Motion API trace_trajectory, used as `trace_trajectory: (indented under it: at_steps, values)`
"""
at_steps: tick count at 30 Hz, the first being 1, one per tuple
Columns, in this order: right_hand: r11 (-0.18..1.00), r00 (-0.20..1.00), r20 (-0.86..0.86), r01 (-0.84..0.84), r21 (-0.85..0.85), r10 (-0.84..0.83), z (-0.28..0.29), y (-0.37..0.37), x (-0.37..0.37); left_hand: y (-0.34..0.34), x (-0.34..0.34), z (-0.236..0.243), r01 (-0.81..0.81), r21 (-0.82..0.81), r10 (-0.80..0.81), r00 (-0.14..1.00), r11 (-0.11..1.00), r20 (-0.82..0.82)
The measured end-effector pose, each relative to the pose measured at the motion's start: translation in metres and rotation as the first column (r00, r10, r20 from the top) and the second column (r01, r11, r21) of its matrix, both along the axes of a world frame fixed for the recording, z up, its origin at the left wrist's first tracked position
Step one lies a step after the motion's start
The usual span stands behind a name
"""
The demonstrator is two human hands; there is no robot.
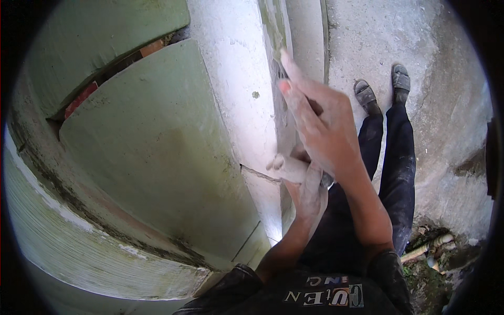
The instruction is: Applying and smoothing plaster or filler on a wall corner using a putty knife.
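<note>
Holds the right hand mid-scene, dusted pale, with fingers stretched toward the far left and only narrowly spread. Has the left hand just nearer, partly covered by the right one, with dusty fingers curled and pointing left. Cannot tell, through the overlap and blur, whether to call either one empty or holding something small. Places both beside the white ledge, just left and running from far to near; cannot make out any sure touch. Shows, farther left, a broad greenish slab with a red item in the gap along its far edge. Wears dark trousers and grey sandals, standing on rough concrete floor at right.
</note>
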State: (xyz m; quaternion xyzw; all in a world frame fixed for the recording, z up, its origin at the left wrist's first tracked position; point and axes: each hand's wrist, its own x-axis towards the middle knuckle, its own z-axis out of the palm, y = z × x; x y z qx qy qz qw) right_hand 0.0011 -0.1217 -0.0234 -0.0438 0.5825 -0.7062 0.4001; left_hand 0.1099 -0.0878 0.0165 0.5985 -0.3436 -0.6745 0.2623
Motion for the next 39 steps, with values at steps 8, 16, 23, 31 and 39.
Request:
trace_trajectory:
  at_steps: [8, 16, 23, 31, 39]
  values:
    - [0.999, 0.995, -0.092, 0.041, -0.027, -0.044, -0.003, -0.004, 0.003, 0.003, 0.002, -0.005, -0.041, 0.020, 0.040, 0.998, 0.999, 0.046]
    - [0.998, 0.995, -0.090, -0.038, -0.051, 0.033, -0.001, 0.000, -0.007, 0.006, -0.005, -0.003, -0.005, -0.004, 0.005, 0.999, 1.000, -0.031]
    - [0.997, 0.986, -0.153, -0.072, 0.006, 0.072, -0.001, -0.005, -0.026, 0.000, -0.017, -0.024, -0.033, -0.028, 0.030, 0.995, 0.999, -0.090]
    - [0.997, 0.981, -0.178, -0.082, 0.008, 0.082, -0.002, -0.013, -0.040, -0.003, -0.031, -0.026, -0.091, -0.097, 0.077, 0.988, 0.991, -0.135]
    - [0.997, 0.975, -0.209, -0.072, -0.006, 0.070, 0.001, -0.012, -0.045, -0.002, -0.040, -0.014, -0.024, -0.029, 0.021, 0.995, 0.999, -0.094]
